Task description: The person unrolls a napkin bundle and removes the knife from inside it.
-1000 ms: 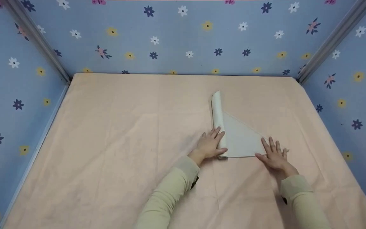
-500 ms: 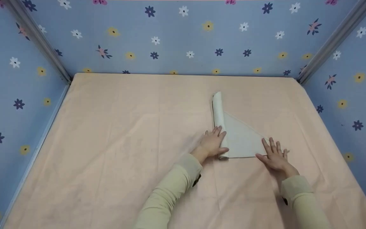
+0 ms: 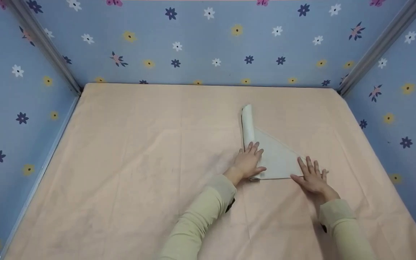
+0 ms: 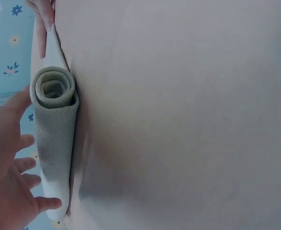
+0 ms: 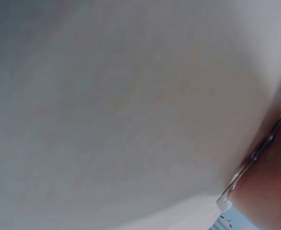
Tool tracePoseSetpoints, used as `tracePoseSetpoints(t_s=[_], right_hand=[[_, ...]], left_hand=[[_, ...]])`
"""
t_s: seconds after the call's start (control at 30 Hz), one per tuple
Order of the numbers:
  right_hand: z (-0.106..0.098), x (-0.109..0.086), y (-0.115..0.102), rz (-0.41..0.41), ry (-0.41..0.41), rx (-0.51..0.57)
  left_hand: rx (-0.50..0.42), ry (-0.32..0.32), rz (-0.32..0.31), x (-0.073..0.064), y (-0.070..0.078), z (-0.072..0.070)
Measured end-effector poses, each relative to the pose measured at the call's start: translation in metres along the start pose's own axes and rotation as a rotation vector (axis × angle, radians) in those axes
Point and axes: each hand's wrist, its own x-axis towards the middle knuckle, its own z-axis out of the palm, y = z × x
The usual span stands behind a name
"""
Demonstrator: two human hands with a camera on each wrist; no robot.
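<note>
A pale mint cloth [image 3: 276, 155] lies on the covered table, its left side wound into a roll [image 3: 247, 122] and its right part flat, tapering to a corner. My left hand [image 3: 247, 162] rests over the near part of the roll with fingers spread. In the left wrist view the spiral end of the roll [image 4: 54, 88] faces the camera, and my left fingers lie along its side. My right hand [image 3: 313, 178] presses flat on the cloth's right corner, fingers spread. The right wrist view shows a strip of the cloth's edge [image 5: 224, 202] beside the hand.
A peach cover [image 3: 121, 162] with faint creases spreads over the table. Blue flowered panels [image 3: 193, 43] stand at the back and both sides, with grey posts [image 3: 377, 47] at the rear corners.
My left hand has slid slightly right over the roll, its fingertips now reaching past the roll's right side. My right hand stays in place on the corner.
</note>
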Motion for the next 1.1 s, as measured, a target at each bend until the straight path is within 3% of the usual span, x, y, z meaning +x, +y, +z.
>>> tracePoseSetpoints(t_s=[0.3, 1.1], right_hand=[[-0.001, -0.001, -0.001, -0.012, 0.004, -0.010], [-0.001, -0.001, -0.002, -0.012, 0.018, 0.004]], left_hand=[[0.006, 0.044, -0.012, 0.006, 0.005, 0.006], [0.027, -0.006, -0.028, 0.005, 0.002, 0.017]])
